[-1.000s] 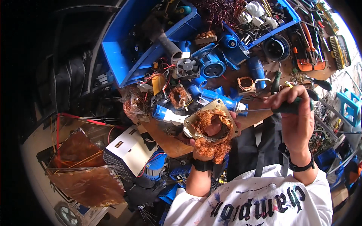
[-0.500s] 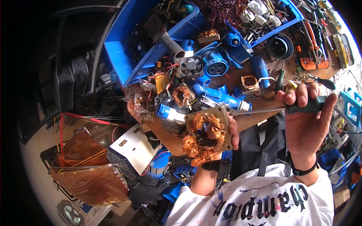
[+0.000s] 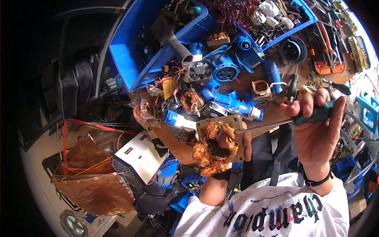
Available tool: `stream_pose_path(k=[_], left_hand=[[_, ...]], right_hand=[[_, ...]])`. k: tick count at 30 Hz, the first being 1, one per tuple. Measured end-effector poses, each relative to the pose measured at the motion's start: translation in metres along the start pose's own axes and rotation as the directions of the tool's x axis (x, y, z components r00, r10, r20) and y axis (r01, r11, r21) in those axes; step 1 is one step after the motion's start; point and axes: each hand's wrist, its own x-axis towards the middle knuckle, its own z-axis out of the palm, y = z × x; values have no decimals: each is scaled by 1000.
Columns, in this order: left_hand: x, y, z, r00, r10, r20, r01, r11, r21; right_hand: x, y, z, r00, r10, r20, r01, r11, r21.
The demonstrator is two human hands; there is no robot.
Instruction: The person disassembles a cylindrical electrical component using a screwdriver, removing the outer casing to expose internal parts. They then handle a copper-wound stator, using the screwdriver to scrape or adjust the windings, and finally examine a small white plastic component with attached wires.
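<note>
My left hand is closed around the far side of a square metal motor stator with frayed copper windings round its central hole. Most of that hand is hidden behind the stator, though some fingers show at its right edge. In my right hand lies a screwdriver with a dark green handle, the fingers curled over it and the palm turned up. Its long metal shaft points left, and the tip meets the stator's right edge; whether it goes into a hole there I cannot tell.
Blue plugs, a small fan and another copper-wound stator lie on the brown bench beyond my hands. Blue bins stand at the far side. Hand tools lie far right; a white box sits lower left.
My right hand has moved slightly left and nearer to me, tilting the screwdriver a little more. The stator has shifted slightly to the right and turned a little in my left hand.
</note>
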Motion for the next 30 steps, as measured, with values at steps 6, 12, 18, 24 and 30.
stream_pose_path(k=[6, 12, 18, 24, 30], left_hand=[[4, 0, -14, 956, -50, 288, 114, 971, -209], [18, -1, -26, 815, -108, 569, 372, 851, -371], [18, -3, -31, 826, -88, 557, 377, 820, -430], [8, -13, -23, 952, -11, 305, 172, 844, -508], [7, -11, -25, 960, -44, 278, 179, 857, -482]], right_hand=[[5, -4, 7, 989, 129, -76, -132, 991, -28], [13, -3, 7, 979, 159, -127, -161, 987, -8], [16, 3, 3, 970, 169, -177, -163, 986, 45], [19, 7, -4, 934, 223, -281, -215, 975, 60], [20, 9, -9, 926, 231, -299, -216, 973, 81]])
